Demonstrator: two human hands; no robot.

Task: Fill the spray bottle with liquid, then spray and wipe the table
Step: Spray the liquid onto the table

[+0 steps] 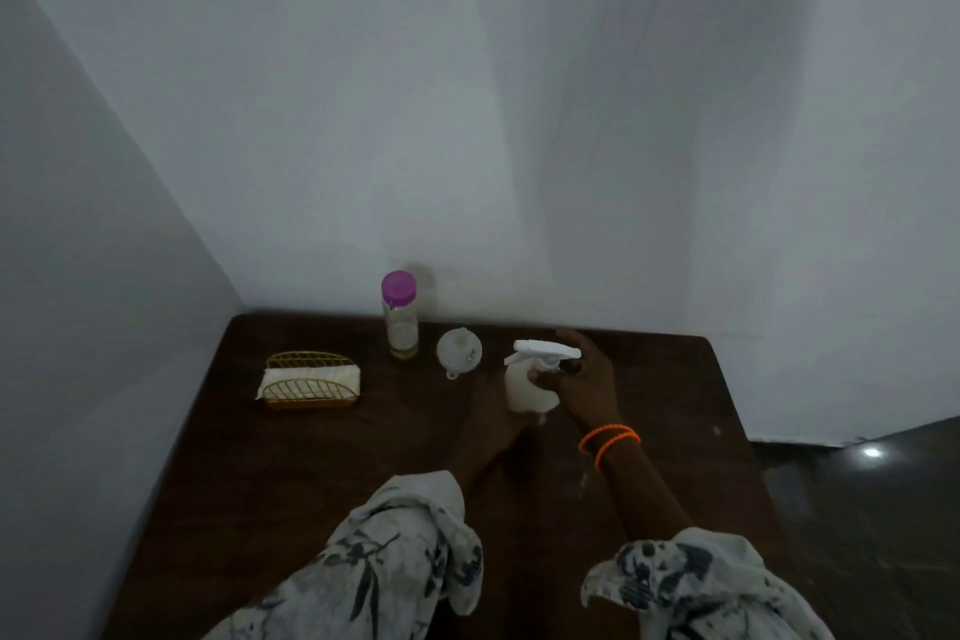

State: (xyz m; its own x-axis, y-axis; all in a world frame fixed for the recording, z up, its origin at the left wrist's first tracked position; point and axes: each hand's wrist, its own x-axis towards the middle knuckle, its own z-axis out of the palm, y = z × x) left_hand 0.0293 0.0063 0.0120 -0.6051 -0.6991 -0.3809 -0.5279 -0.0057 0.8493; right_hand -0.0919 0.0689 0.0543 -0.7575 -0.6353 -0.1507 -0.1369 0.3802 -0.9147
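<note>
A white spray bottle (527, 387) with a white trigger head stands upright on the dark wooden table (322, 473). My right hand (589, 379) wraps around its neck just under the trigger head. My left hand (493, 411) grips the bottle's lower body from the left. A clear bottle with a purple cap (400, 314) stands at the back by the wall, with a little pale liquid in its bottom. A white funnel (458, 351) lies on the table between the two bottles.
A gold wire holder with white napkins (310, 382) sits at the left of the table. Walls close off the back and left sides. The table's right edge drops to a dark floor (857, 509).
</note>
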